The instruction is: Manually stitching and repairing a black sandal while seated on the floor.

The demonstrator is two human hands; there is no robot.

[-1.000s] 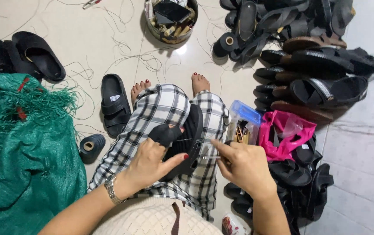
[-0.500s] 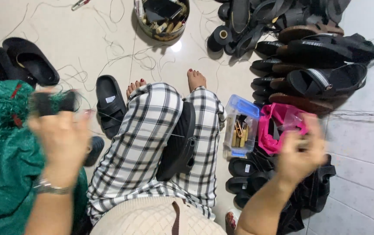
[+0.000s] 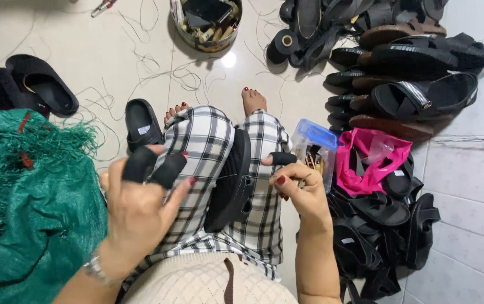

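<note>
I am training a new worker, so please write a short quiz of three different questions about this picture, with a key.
1. True or false: the black sandal lies across the person's lap.
2. What covers two fingers of the left hand?
A. black finger sleeves
B. white tape
C. a metal ring
3. Which thing is nearest to the right hand: the clear box with a blue lid or the green net sack?

Key
1. True.
2. A.
3. The clear box with a blue lid, just beyond the hand.
</note>
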